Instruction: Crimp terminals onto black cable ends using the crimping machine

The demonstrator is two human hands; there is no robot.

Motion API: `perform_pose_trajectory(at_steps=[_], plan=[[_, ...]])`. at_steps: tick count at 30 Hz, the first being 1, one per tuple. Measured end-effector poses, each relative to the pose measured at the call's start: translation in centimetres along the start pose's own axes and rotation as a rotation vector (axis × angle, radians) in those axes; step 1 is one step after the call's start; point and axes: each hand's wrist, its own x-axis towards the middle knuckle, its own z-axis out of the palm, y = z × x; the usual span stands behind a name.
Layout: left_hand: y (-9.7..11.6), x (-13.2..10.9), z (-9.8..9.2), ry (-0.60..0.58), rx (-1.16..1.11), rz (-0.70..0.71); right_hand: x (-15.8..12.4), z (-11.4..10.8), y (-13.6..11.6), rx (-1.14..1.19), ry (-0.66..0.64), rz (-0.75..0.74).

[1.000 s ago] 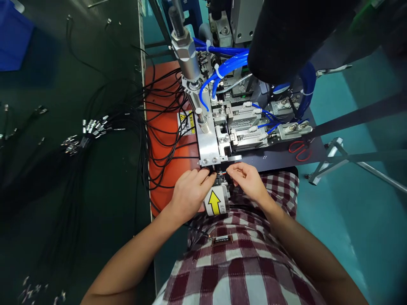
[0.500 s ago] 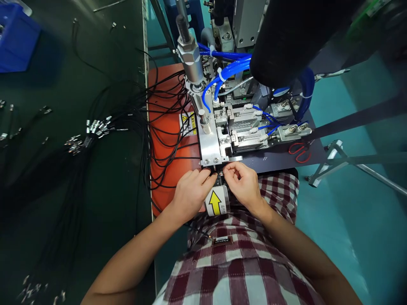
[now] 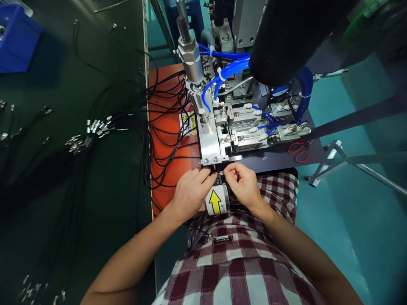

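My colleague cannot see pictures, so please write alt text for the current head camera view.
A person's left hand and right hand are close together at the near end of a metal machine with blue tubes, just beyond a yellow-arrow sign. To the left, black cables run across an orange-red surface onto a dark table.

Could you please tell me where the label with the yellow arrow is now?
In the head view, the yellow-arrow label is just right of and below centre, between the left hand and right hand, above the checked shirt.
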Motion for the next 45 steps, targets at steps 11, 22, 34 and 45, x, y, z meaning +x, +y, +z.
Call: perform_pose_trajectory(at_steps=[11,22,34,45], plan=[[1.2,0.2,-0.9,-0.061,0.038,-0.01,1.1,-0.2,1.5,0.546,-0.18,0.369],[1.4,-0.2,-0.2,-0.082,-0.098,-0.061,0.6,1.5,1.3,0.633,-0.145,0.371],[1.6,-0.1,-0.1,-0.042,-0.104,-0.094,0.1,0.7,1.1,0.516,-0.164,0.291],[1.4,-0.3,-0.1,-0.047,-0.146,-0.106,0.3,1.0,1.9,0.537,-0.178,0.255]])
